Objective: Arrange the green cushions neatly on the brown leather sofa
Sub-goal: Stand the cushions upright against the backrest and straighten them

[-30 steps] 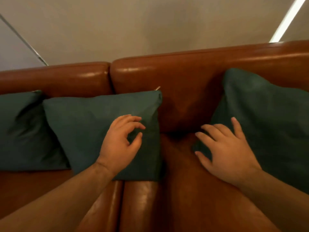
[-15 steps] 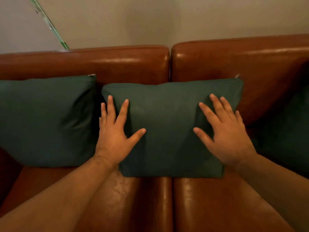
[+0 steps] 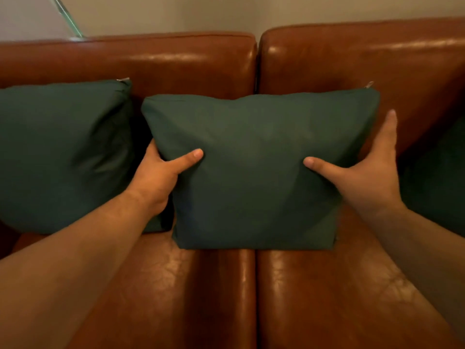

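A person's two bare forearms reach forward to a dark green middle cushion, which stands upright on the seat of a brown leather sofa, leaning on the backrest and straddling the seam between the two seat pads. The left hand grips the cushion's left edge, thumb pressed into the front face, fingers hidden behind. The right hand holds the right edge the same way, thumb dug into the front, one finger lying straight up along the side, the rest out of sight. The fabric dents and creases under both thumbs, so the cushion is probably soft, light and loosely filled; it should lift easily but sag and lose shape if held by one corner. Holding both side edges at mid-height, as here, looks the steadiest way to carry it. The glossy leather may let its base slide forward. A small metal zipper pull sticks up at its top right corner. A left cushion stands just beside it, crowding the left hand's knuckles and leaving little room to shift that way. A right cushion shows partly at the frame's edge, with bare leather between. A plain wall rises behind.
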`<action>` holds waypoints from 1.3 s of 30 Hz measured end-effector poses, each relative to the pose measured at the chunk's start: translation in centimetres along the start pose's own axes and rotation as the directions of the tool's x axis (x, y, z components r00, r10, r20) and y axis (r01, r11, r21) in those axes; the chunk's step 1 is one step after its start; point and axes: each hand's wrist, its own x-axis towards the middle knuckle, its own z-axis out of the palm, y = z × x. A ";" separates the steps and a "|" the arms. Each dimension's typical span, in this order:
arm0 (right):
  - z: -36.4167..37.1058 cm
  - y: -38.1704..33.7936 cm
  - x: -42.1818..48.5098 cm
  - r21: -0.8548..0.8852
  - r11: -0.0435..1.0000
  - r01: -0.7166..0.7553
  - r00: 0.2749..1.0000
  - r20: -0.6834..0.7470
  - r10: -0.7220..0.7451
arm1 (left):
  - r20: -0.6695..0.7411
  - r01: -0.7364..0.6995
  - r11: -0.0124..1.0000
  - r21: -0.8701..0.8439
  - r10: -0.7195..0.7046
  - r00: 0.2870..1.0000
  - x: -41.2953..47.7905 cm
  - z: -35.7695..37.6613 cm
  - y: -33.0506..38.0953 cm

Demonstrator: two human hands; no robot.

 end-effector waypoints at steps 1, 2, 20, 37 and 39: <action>-0.3 0.2 0.3 0.106 0.989 -0.099 0.994 0.058 0.093 | -0.011 -0.003 1.000 -0.013 0.003 1.000 -0.1 0.2 0.1; -0.6 0.4 0.8 0.196 0.968 -0.153 0.982 0.139 0.127 | -0.020 -0.010 1.000 -0.028 0.010 1.000 -0.3 0.4 0.2; -1.7 1.6 0.8 0.208 0.978 0.027 0.999 0.040 -0.036 | -0.025 -0.183 0.979 -0.096 0.181 0.983 -0.4 1.7 0.2; 4.1 -0.7 -1.5 -0.081 -0.365 0.927 -0.123 0.857 -0.501 | 0.044 -0.352 0.931 0.098 0.349 0.936 -0.2 0.4 1.5; 4.7 -0.6 0.2 -0.100 -0.353 0.930 -0.091 0.870 -0.485 | 0.040 -0.357 0.928 0.110 0.355 0.934 0.0 0.5 1.8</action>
